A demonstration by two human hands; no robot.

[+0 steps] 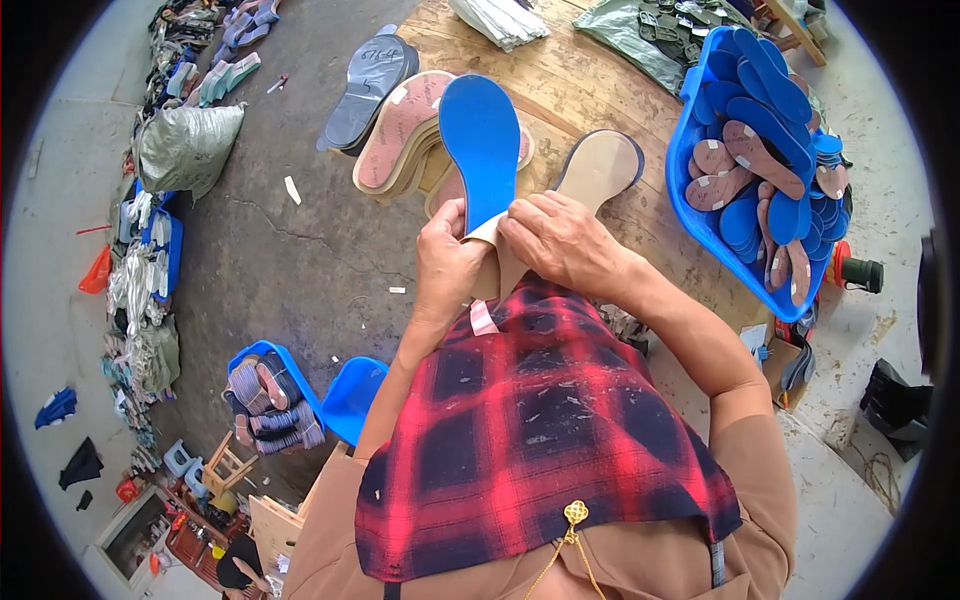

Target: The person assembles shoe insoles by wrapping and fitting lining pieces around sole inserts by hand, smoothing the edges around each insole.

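Note:
A blue insole (478, 135) stands up in front of me, its broad end pointing away over the table. My left hand (447, 255) is closed around its near end, thumb on top. My right hand (560, 238) pinches a thin beige layer (487, 230) that folds across the insole's near end. My fingers partly hide where the two meet. Just beyond my right hand lies a beige insole (603, 165) with a dark rim. A pink-and-white strip (483, 318) hangs below my hands, against the red-and-black checked apron (540, 420).
Stacked pink insoles (405, 130) and dark insoles (368, 85) sit at the left of the wooden table (620, 90). A blue basket (683, 205) piled with blue and pink insoles stands right. Another blue bin (355, 395) is low on the left, and a silvery sack (190, 150) lies farther off.

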